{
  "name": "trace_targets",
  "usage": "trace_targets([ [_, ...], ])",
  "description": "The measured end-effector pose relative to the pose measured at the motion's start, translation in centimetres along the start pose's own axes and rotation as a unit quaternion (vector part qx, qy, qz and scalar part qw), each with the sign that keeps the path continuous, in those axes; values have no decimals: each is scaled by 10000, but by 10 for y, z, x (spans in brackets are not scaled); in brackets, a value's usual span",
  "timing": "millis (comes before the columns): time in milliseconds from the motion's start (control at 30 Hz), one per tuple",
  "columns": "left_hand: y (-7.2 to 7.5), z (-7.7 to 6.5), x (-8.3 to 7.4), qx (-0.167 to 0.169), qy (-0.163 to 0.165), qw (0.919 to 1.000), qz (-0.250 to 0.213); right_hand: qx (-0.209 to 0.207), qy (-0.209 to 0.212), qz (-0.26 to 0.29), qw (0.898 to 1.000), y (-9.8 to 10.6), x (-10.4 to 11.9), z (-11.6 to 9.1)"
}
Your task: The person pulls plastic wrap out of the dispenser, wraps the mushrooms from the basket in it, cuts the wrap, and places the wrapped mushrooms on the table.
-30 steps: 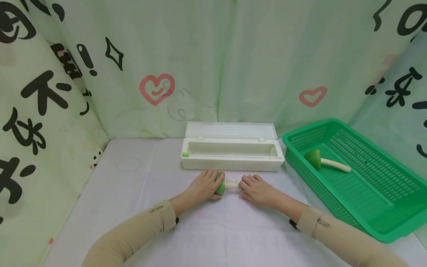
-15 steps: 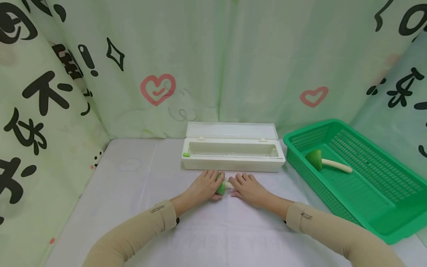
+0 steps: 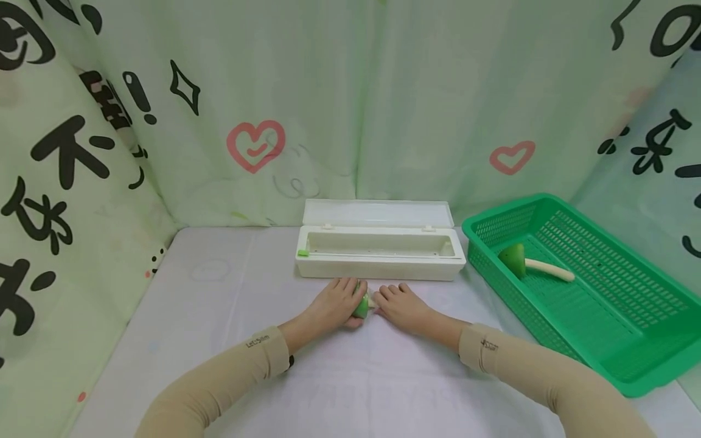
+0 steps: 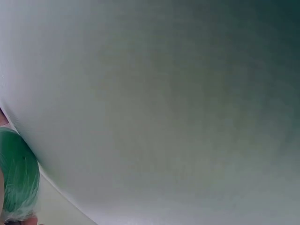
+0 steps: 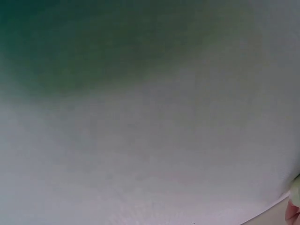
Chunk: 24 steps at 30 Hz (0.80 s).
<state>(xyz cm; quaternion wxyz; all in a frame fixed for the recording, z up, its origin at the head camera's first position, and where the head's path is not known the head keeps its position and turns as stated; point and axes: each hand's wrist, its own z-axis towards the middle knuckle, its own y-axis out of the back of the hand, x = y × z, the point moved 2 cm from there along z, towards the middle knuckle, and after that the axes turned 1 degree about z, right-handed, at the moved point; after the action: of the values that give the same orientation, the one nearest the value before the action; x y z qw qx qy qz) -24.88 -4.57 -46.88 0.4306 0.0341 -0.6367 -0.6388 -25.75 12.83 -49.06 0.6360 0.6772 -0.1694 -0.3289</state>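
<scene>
In the head view my left hand (image 3: 333, 303) grips the green cap (image 3: 361, 306) of a mushroom-shaped thing just in front of a long white box. Its pale stem (image 3: 372, 302) shows only briefly between the hands. My right hand (image 3: 404, 308) lies over the rest of that stem, fingers curled round it and close to the cap. Clear plastic film wraps the green cap (image 4: 19, 176) in the left wrist view. At the right wrist view's edge, a fingertip (image 5: 291, 213) touches something pale. Most of the stem is hidden under the right hand.
Behind the hands stands the white box (image 3: 380, 269), its lid (image 3: 378, 213) raised and a small green tab at its left. A green basket (image 3: 613, 380) at the right holds another green-capped mushroom shape (image 3: 513, 260). Printed curtains (image 3: 416, 121) enclose the white-covered table (image 3: 230, 389).
My right hand has slid left along the film-wrapped stem towards the green cap, covering most of the stem. The left hand keeps its grip in place.
</scene>
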Motion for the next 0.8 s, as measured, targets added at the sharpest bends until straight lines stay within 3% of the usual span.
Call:
trace_targets([
  [600, -10, -1, 2, -349, 220, 9985, -362, -126, 140, 107, 9998, 1, 0, 3],
  [800, -8, -3, 4, -159, 224, 9973, -682, -283, 132, 139, 9994, 1, -1, 3],
])
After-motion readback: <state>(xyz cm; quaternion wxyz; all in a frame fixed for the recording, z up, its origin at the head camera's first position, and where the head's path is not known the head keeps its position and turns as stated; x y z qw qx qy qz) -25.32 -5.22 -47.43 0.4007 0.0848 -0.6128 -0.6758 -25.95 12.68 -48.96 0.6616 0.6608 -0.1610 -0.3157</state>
